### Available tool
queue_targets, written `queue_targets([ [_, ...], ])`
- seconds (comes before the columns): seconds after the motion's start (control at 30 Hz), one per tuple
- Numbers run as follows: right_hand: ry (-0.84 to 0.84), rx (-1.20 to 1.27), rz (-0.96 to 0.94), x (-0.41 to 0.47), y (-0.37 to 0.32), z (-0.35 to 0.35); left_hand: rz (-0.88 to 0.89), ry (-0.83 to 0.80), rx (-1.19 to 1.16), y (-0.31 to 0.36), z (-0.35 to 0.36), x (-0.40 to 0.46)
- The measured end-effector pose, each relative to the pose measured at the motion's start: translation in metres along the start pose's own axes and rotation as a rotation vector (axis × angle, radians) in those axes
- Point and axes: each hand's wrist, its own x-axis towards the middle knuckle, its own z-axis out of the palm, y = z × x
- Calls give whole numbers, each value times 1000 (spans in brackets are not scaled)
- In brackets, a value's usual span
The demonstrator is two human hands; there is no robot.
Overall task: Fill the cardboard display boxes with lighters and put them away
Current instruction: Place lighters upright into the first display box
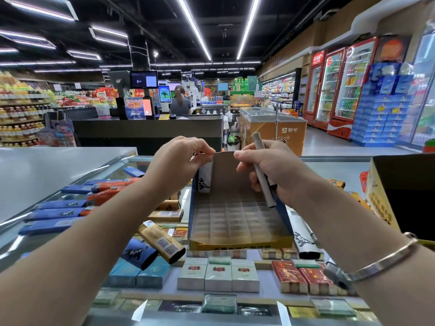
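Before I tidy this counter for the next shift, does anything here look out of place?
Yes. Loose lighters lie scattered at angles on the glass counter, some overlapping. The display box is nearly empty: one white lighter stands in its far-left corner.

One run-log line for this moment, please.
left hand: pinches display box back rim | right hand: grips grey lighter | box: one white lighter seated | spare lighters: left, on glass counter

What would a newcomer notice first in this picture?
The open display box at the centre of the glass counter, nearly empty with one white lighter in its far left corner. The left hand pinches its back edge; the right hand holds grey lighters. Blue and orange lighters lie at left.
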Motion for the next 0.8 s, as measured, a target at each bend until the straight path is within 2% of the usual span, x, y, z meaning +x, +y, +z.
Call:
queue_targets([
  [0.13,38,-86,23,1,2,-2,-102,-50,-40,-4,3,0],
  [0.33,53,-149,43,2,2,-3,-76,-14,-1,-3,7,5],
  [0.43,49,-127,53,3,2,-3,-152,-55,-108,-7,5,5],
  [0.6,50,148,50,4,-1,1,-207,-81,-275,-5,4,4],
  [0.8,-86,348,-3,4,-3,3,-207,-139,-362,4,2,3],
])
